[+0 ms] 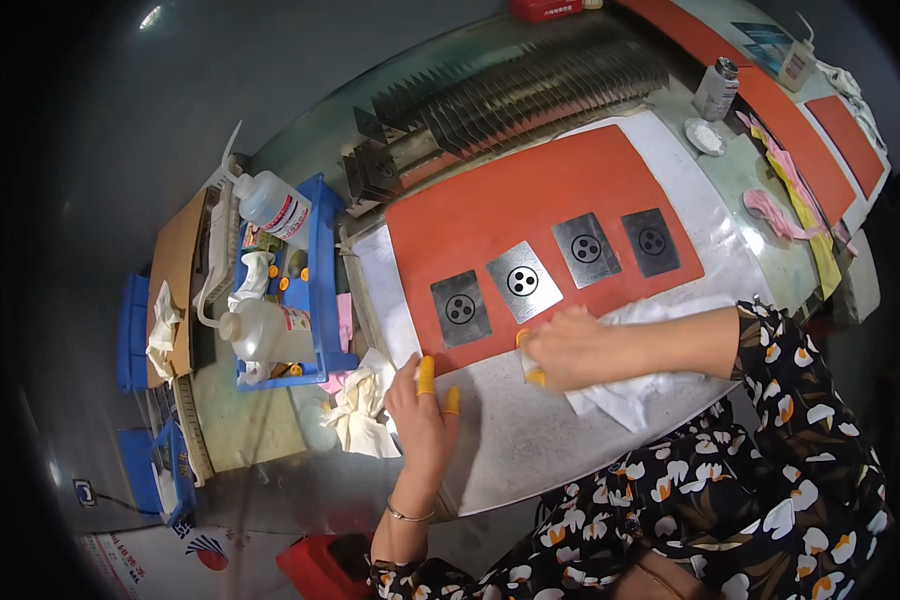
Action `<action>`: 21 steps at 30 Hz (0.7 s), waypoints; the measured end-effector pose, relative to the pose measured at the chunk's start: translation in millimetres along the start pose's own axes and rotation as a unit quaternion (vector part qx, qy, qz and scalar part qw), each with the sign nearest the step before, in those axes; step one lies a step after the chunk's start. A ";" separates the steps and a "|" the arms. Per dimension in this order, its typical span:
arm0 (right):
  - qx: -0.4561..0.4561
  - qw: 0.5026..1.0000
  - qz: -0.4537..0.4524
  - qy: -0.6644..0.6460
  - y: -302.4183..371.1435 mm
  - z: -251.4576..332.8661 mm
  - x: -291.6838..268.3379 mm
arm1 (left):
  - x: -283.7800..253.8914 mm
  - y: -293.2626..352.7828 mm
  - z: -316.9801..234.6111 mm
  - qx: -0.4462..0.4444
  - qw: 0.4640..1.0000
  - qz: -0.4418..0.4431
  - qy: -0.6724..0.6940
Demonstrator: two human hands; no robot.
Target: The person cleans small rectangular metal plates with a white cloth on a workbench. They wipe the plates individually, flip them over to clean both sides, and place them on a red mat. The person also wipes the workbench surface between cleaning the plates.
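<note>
Plates (461, 309) of thin metal, four in all, each bearing a dark ringed mark, lie apart in a row on an orange-red mat (530, 200). Wiping at the mat's near edge is probably the step in hand: the right hand (562, 350) sits there, fingers curled by a white scrap (529, 370); whether they grip it, I cannot tell. The left hand (422, 415), fingers loosely parted, appears to hold nothing at the near-left corner. Taking a plate next would likely call for a light hold by its edges.
</note>
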State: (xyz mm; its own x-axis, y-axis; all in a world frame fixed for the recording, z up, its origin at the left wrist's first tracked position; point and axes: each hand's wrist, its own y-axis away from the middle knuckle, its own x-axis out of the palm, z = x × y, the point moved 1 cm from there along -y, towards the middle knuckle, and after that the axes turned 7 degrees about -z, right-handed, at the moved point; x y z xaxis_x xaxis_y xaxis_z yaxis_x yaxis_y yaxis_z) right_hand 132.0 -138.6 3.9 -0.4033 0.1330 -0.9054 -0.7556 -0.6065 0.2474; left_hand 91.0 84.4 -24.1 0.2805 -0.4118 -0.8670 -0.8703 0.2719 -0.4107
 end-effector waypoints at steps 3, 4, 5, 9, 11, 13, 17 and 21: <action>-0.065 0.981 -0.175 -0.056 -20.2 14.0 -15.7 | 5.5 2.5 11.5 -0.008 0.998 -0.012 0.062; -0.066 0.948 -0.305 -0.069 -46.1 11.1 -16.7 | 6.4 2.0 10.9 -0.008 0.998 -0.008 0.060; -0.019 0.955 -0.282 -0.089 -78.4 4.5 -14.3 | 8.6 -1.0 8.4 -0.002 0.998 -0.004 0.060; -0.027 0.967 -0.250 -0.043 -91.9 30.1 26.9 | 7.4 -4.9 14.3 -0.067 0.994 -0.008 0.082; -0.171 0.980 -0.075 -0.070 -29.5 40.7 20.0 | 9.8 1.6 26.4 -0.098 0.991 -0.016 0.088; -0.140 0.950 -0.014 -0.278 32.5 13.5 7.4 | 10.3 -12.1 9.0 -0.092 0.992 0.004 0.091; 0.090 0.618 -0.096 -0.775 139.0 -94.3 26.5 | 17.9 -18.5 0.0 -0.081 0.996 0.005 0.037; 0.194 0.327 -0.339 -0.861 208.6 -115.4 10.7 | 23.4 -30.4 -6.3 -0.128 0.991 0.016 0.042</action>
State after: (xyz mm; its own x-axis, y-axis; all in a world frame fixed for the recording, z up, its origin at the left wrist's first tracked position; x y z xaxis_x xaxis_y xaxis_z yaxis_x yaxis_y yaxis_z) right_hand 29.6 -354.2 5.9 0.4833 0.5805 0.6553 -0.8466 0.1193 0.5187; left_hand 121.5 61.0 -30.2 0.2258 -0.4812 -0.8470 -0.9552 0.0612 -0.2894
